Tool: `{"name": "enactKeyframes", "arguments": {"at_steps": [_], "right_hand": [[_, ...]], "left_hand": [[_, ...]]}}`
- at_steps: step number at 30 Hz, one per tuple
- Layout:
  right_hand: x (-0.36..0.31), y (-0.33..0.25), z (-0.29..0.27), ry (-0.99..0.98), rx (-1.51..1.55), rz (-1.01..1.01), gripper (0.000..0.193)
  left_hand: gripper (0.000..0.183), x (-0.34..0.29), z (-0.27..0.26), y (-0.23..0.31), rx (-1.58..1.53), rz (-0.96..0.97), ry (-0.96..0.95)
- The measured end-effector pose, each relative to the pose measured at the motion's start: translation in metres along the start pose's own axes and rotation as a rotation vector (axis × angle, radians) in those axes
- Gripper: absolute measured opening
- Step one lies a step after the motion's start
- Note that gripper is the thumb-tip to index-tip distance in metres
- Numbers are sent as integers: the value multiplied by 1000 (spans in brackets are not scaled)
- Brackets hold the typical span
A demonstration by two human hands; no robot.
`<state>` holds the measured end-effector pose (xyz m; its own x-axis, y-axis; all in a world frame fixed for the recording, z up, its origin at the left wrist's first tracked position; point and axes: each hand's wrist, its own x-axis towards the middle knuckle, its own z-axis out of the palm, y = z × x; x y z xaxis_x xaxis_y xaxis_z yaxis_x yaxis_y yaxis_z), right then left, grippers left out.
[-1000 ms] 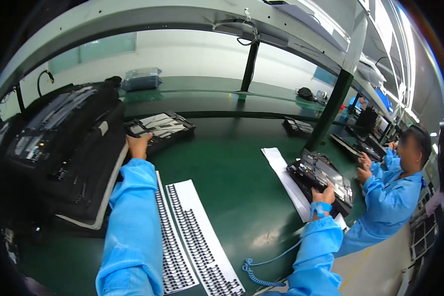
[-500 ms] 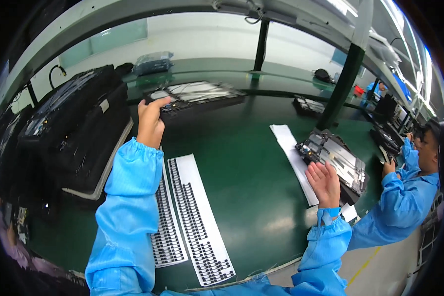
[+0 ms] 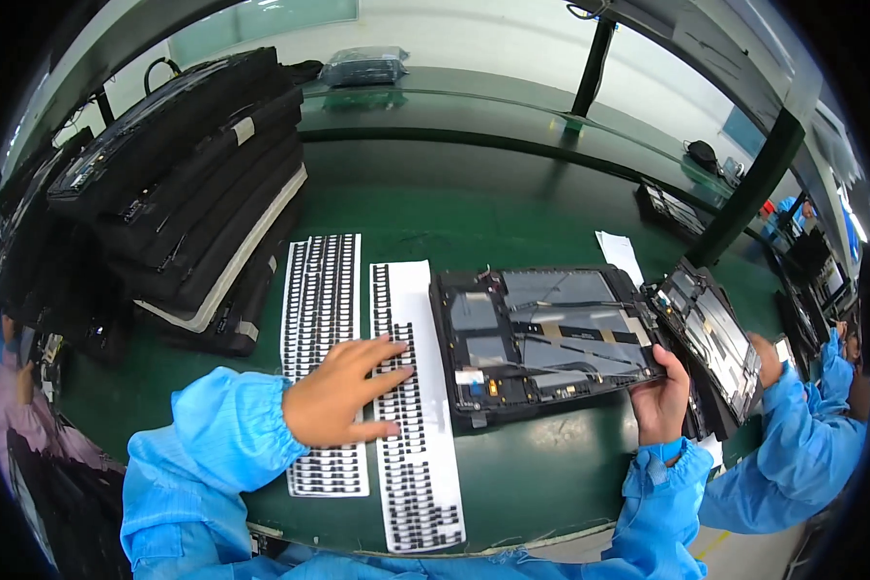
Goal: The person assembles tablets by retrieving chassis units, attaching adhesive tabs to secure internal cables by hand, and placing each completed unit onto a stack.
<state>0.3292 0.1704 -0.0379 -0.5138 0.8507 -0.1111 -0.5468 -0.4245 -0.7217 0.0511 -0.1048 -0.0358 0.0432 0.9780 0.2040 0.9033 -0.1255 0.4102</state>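
Note:
My right hand (image 3: 663,394) grips the near right edge of a flat black electronic device housing (image 3: 551,333), thumb on top. The housing is uncovered and shows grey plates, black cables and small connectors; its left edge is close beside a sheet. My left hand (image 3: 343,396) is spread out, palm down, over two white sheets of small black stickers. Its fingertips reach the right sticker sheet (image 3: 411,483), and the palm covers part of the left sticker sheet (image 3: 324,290). I see nothing held in that hand.
A tall stack of black trays (image 3: 203,184) with devices stands at the left. Another open device (image 3: 710,333) lies right of mine, close to a co-worker's blue sleeve (image 3: 773,474). White paper (image 3: 619,256) is behind, and a dark post (image 3: 754,188) rises at right.
The device has come from the far left to the table in front of me. My left hand has let go and moved back over the stickers; my right hand has closed on the device's edge.

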Motion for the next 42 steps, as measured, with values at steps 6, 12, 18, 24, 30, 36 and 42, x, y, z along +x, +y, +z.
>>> {"name": "enactKeyframes", "arguments": {"at_steps": [6, 12, 18, 24, 30, 36, 42], "right_hand": [[2, 3, 3, 89, -518, -78, 20], [-29, 1, 59, 28, -1735, -924, 14], [-27, 95, 172, -675, -1623, -876, 12], [-15, 154, 182, -870, -1989, -949, 12], [-5, 163, 186, -776, -1851, -840, 11], [4, 145, 184, -720, -1623, -830, 9], [-18, 34, 116, -542, -1123, -239, 2]], "left_hand": [[60, -11, 0, 10, 36, 8, -71], [54, -8, -4, 3, 0, 65, 3], [52, -7, 0, -12, 155, -23, 206], [56, -7, 3, -13, 163, -27, 212], [58, -3, -2, -12, 166, -55, 169], [59, -2, -3, -11, 166, -97, 122], [58, -1, -15, 11, 81, 72, 54]]}}
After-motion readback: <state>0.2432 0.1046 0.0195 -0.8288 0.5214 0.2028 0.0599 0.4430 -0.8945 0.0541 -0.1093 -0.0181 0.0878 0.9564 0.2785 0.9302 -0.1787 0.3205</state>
